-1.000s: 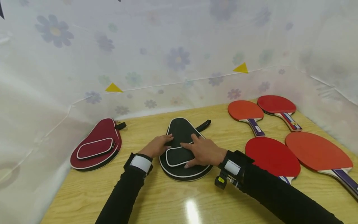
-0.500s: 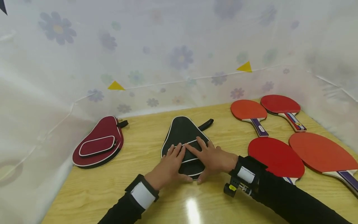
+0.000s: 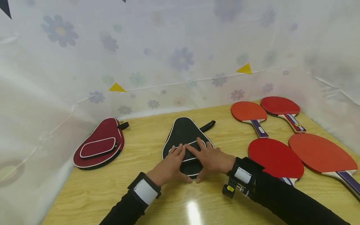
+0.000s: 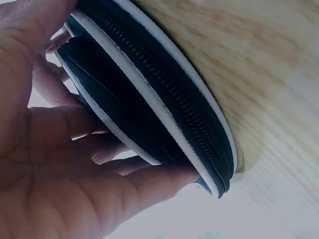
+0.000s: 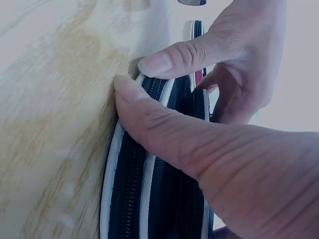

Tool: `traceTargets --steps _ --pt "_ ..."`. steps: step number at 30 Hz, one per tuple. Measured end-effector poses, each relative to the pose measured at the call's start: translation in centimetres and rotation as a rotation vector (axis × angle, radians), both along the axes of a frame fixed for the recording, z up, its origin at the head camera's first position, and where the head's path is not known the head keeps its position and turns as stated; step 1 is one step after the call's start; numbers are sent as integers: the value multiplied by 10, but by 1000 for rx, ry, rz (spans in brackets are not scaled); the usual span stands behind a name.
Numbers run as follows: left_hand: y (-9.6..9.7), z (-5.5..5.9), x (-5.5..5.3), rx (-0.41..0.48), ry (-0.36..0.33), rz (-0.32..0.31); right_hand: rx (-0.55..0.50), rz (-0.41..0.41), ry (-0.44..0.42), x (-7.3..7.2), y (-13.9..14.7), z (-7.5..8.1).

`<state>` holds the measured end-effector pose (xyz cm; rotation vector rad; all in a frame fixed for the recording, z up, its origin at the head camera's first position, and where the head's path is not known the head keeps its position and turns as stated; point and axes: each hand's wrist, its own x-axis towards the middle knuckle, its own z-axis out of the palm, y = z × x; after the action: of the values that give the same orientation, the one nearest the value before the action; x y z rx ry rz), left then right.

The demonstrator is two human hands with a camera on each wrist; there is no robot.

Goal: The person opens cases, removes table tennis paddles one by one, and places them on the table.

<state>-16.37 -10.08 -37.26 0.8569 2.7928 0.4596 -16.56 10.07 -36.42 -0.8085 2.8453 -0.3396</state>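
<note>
A black paddle case [image 3: 184, 131] with white piping lies on the wooden table, narrow end away from me. My left hand [image 3: 170, 168] rests on its wide near part, fingers spread over the front pocket. Beside it, my right hand [image 3: 212, 157] lies on the pocket's right half, fingers also spread. Both thumbs touch the near rim, almost meeting there. The left wrist view shows the case's zipper [image 4: 174, 92] closed along the edge. In the right wrist view, the right thumb [image 5: 154, 119] presses against that zippered side. Palms and fingers hide part of the pocket.
A dark red paddle case [image 3: 98, 143] with a black strap lies at the left. Several table tennis paddles lie at the right, among them a bright red one [image 3: 275, 159] near my right sleeve. A flowered white sheet [image 3: 168, 78] hangs behind the table [image 3: 92, 193].
My left hand has moved from the case's left edge onto its near part. My right hand has shifted slightly toward the near right. Over the last half second both stay nearly still.
</note>
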Motion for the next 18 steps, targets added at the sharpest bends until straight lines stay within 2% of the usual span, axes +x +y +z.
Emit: traceTargets --steps 6,18 --pt "-1 -1 -7 -2 -9 13 -8 10 22 -4 0 -2" --pt "-3 0 -31 37 -40 39 4 -15 34 -30 -3 -5"
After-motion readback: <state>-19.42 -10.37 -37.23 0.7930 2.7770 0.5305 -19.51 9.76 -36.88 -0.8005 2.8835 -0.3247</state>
